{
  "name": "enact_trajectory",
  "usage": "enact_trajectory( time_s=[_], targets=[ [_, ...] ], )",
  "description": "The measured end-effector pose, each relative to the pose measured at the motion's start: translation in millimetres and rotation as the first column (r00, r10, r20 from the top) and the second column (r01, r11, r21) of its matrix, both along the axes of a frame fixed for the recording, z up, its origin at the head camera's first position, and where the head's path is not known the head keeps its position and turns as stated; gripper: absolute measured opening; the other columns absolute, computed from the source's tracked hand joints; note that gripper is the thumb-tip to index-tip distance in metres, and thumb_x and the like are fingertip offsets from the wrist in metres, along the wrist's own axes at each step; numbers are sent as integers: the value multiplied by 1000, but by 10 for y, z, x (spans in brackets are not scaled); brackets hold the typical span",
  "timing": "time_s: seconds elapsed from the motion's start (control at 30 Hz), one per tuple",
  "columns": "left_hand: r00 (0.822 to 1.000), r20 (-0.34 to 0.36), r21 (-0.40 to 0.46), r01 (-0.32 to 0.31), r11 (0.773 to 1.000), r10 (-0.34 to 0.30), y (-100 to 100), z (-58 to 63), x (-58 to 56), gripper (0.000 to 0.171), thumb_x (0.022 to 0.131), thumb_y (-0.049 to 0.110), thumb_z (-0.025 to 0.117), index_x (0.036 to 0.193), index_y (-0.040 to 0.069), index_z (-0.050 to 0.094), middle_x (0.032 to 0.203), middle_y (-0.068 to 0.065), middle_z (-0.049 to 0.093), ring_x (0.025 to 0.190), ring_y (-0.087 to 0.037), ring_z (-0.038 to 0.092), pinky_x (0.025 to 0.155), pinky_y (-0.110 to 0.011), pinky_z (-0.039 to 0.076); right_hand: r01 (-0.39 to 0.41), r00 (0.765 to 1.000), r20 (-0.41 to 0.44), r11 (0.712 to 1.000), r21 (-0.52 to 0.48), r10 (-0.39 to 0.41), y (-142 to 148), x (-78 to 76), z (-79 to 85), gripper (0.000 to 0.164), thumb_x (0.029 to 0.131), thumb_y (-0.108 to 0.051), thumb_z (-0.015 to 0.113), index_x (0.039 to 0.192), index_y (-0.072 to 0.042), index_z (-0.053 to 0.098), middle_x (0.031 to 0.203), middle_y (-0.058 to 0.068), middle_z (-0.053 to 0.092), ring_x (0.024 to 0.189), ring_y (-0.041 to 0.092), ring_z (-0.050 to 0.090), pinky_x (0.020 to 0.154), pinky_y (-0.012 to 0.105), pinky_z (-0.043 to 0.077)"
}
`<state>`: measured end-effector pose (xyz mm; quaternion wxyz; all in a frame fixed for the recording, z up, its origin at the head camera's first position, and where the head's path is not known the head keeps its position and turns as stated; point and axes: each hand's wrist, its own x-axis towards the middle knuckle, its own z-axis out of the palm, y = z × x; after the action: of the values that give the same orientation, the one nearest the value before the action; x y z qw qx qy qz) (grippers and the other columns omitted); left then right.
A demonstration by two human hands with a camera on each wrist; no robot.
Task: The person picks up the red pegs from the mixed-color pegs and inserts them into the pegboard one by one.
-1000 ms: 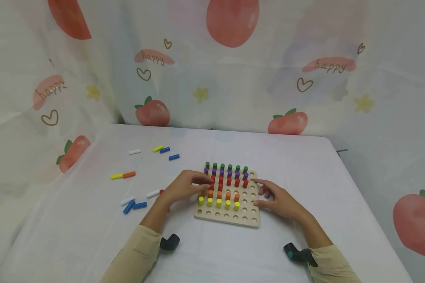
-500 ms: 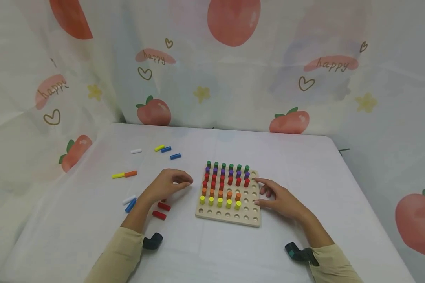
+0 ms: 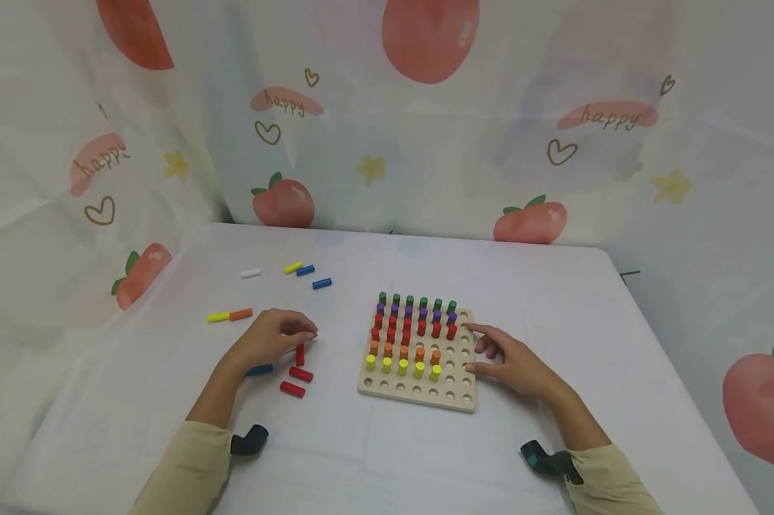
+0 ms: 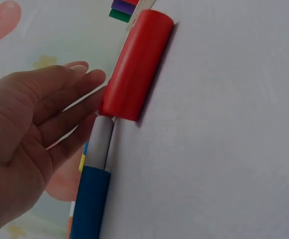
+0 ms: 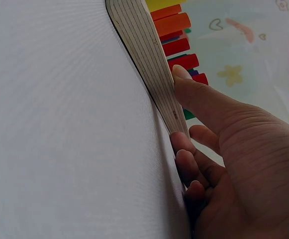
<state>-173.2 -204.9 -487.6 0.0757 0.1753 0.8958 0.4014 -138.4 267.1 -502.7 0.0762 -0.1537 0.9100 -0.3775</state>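
Note:
A wooden pegboard lies on the table, with rows of green, purple, red, orange and yellow pegs standing in it. My right hand rests at its right edge, thumb and index finger spread along the side and touching it. To the left of the board, my left hand hovers by the loose red pegs with nothing in its fingers. One red peg lies just below its fingertips; two others, including a red peg, lie nearer. In the left wrist view the fingers are loosely extended behind a red peg.
A blue peg is partly hidden by the left wrist. Farther back lie a white peg, a yellow peg touching an orange peg, and several more blue and yellow pegs. A printed cloth hangs behind the table.
My left hand has moved left from over the pegboard to the loose red pegs. A red peg now stands in the third place of the fourth row. The right hand has stayed at the board's edge.

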Motion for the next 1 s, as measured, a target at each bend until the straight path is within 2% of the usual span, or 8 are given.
enact_trajectory(
  time_s=[0.27, 0.5, 1.0],
  targets=[
    [998, 57, 37, 23, 999, -25, -183, -84, 41, 19, 94, 9, 77, 110, 17, 78, 100, 7, 74, 100, -18, 68, 93, -41, 56, -2, 1000, -3, 1000, 0, 2, -11, 15, -38, 77, 89, -37, 83, 153, -12, 48, 106, 2, 54, 96, 21, 48, 74, 32, 41],
    [995, 78, 79, 57, 995, -64, -280, -126, 42, 22, 94, 8, 77, 114, 19, 78, 108, 6, 73, 106, -18, 67, 97, -42, 54, 4, 1000, 3, 1000, 5, -4, 0, 1, -21, 77, 89, -37, 84, 153, -13, 49, 106, 1, 54, 96, 21, 49, 74, 32, 41],
    [987, 58, 92, 141, 986, -147, -281, -121, 58, 28, 93, 7, 79, 117, 20, 78, 111, 8, 73, 113, -19, 64, 105, -48, 48, 7, 1000, 5, 1000, -2, -7, 11, 8, 4, 77, 88, -35, 84, 152, -12, 49, 106, 2, 55, 95, 22, 49, 73, 32, 41]
  ],
)
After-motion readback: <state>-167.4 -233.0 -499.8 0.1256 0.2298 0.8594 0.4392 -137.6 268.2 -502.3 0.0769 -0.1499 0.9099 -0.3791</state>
